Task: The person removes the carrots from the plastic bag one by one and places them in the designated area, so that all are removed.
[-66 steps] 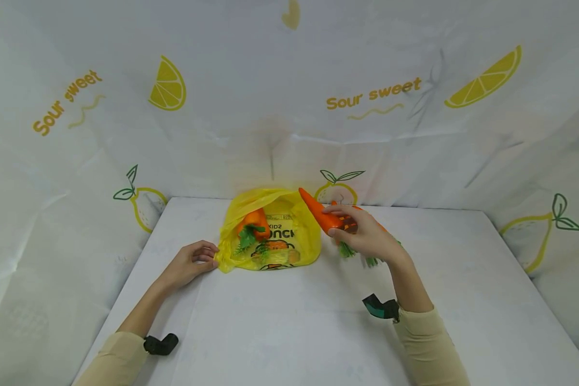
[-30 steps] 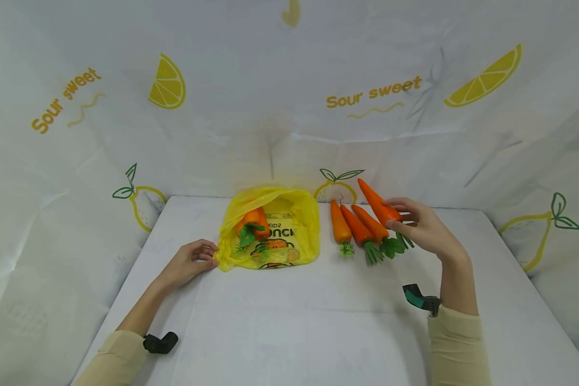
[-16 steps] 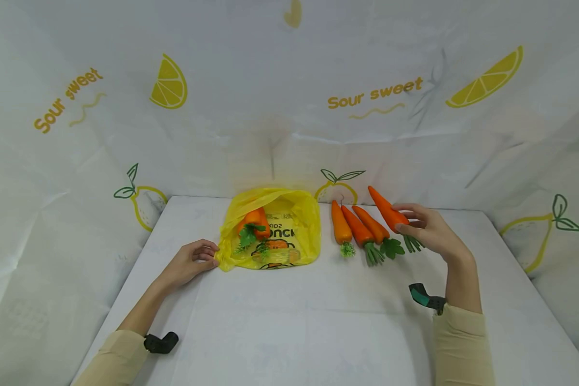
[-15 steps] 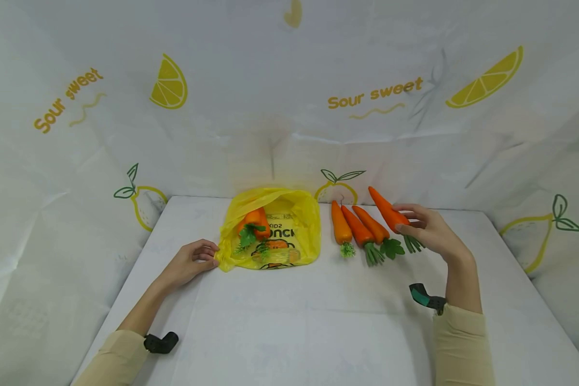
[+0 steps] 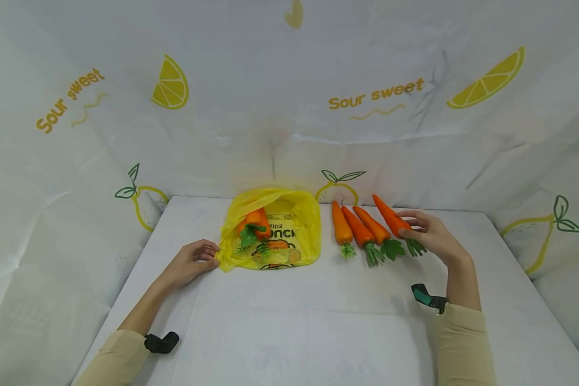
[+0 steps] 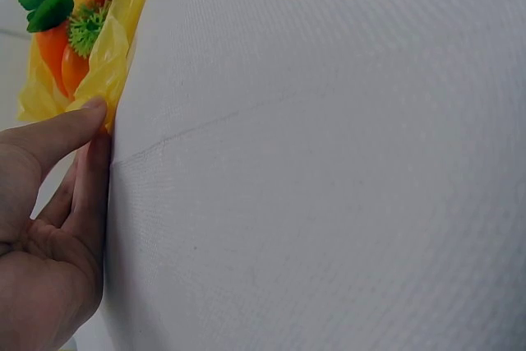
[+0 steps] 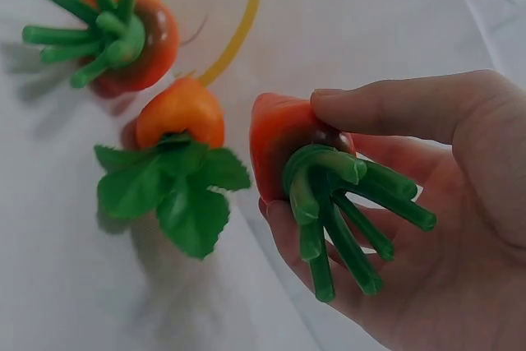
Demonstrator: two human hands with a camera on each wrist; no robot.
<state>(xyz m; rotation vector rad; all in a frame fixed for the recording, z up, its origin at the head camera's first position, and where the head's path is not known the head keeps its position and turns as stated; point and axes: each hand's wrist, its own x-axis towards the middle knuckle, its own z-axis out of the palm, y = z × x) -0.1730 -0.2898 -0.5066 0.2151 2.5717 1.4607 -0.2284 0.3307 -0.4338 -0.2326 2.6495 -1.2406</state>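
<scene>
My right hand (image 5: pixel 431 233) holds a carrot (image 5: pixel 388 214) near its green stems, thumb on one side and fingers on the other. In the right wrist view the carrot (image 7: pixel 279 141) sits between thumb and fingers. To its left several carrots lie in a row: one with a frilly top (image 5: pixel 341 225), one with green stems (image 5: pixel 358 228) and one with broad leaves (image 5: pixel 371 225). My left hand (image 5: pixel 189 262) pinches the edge of a yellow plastic bag (image 5: pixel 309 230). Orange carrots (image 5: pixel 258 219) with green tops show inside the bag's mouth; the bag hides part of them.
Everything lies on a white table (image 5: pixel 280 327). A white cloth (image 5: pixel 251 107) printed with lemons stands upright behind the table and at both sides. A black wrist camera (image 5: pixel 161 343) sits at the left sleeve, another camera (image 5: pixel 428 298) at the right.
My right hand has carried the carrot from beside the bag to the right end of the row, then lowered it slightly. My left hand has stayed on the bag's edge.
</scene>
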